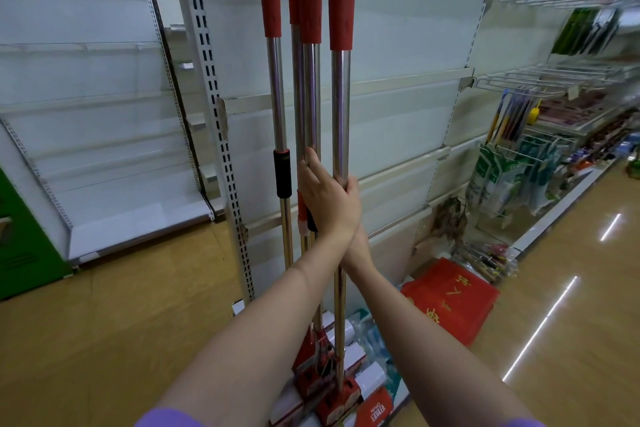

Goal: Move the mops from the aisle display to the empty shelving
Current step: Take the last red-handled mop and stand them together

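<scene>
Several mops (pixel 341 107) stand upright in a tight bundle right in front of me, with steel poles and red grips on top. Their red heads (pixel 332 388) with white sponges rest on the floor near my feet. My left hand (pixel 323 196) grips the poles at mid height, one finger lying up along a middle pole. My right hand (pixel 352 189) crosses under the left at the wrist and is mostly covered; the part that shows curls round the rightmost pole. White empty shelving (pixel 398 88) stands directly behind the bundle.
More bare white shelves (pixel 121 215) stand at the left, past a slotted upright post (pixel 214 107). A red crate (pixel 450 298) and packaged goods lie on the floor at the right. Stocked wire racks (pixel 554 80) line the right side of the aisle. A green cabinet (pixel 24 239) stands far left.
</scene>
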A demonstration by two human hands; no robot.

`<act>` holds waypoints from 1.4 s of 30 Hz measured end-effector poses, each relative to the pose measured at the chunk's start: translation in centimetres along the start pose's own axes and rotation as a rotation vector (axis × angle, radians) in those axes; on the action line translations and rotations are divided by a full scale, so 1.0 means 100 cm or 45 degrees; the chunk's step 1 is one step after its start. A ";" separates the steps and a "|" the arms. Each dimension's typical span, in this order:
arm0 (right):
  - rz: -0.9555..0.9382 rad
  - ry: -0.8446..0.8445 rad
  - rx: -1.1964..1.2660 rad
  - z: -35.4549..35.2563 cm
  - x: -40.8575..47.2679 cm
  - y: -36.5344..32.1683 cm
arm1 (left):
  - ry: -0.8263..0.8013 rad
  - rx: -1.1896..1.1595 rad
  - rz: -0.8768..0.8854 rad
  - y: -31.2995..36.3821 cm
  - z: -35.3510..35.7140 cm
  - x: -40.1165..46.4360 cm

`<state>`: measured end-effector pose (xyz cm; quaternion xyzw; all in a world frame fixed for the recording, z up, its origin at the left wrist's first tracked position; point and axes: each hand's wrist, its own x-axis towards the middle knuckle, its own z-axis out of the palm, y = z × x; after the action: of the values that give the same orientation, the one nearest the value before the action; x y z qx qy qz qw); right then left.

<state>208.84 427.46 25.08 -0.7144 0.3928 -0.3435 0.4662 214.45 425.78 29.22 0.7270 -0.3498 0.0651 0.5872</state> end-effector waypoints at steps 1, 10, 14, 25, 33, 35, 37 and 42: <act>-0.002 0.023 -0.012 0.001 -0.002 -0.003 | -0.030 -0.002 0.002 -0.002 -0.002 -0.001; 0.090 -0.020 0.074 0.008 0.006 0.025 | -0.230 0.166 0.002 -0.002 -0.015 -0.024; -0.039 -0.121 -0.127 0.007 0.017 0.030 | -0.261 0.228 -0.069 0.004 -0.018 -0.020; -0.227 -0.457 0.052 -0.057 0.019 0.051 | 0.093 0.305 -0.292 0.029 0.019 -0.079; -0.182 -0.548 0.349 -0.116 0.029 0.076 | 0.346 0.313 -0.351 0.061 0.058 -0.109; -0.187 -0.555 0.365 -0.132 0.031 0.084 | 0.362 0.334 -0.351 0.068 0.072 -0.113; -0.203 -0.552 0.372 -0.143 0.036 0.094 | 0.346 0.350 -0.332 0.071 0.084 -0.112; -0.178 -0.450 0.397 -0.189 0.055 0.120 | 0.172 0.300 -0.341 0.097 0.142 -0.113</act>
<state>192.25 412.02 20.73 -0.7082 0.1970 -0.3009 0.6075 195.82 417.24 27.05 0.8247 -0.1998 0.0755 0.5236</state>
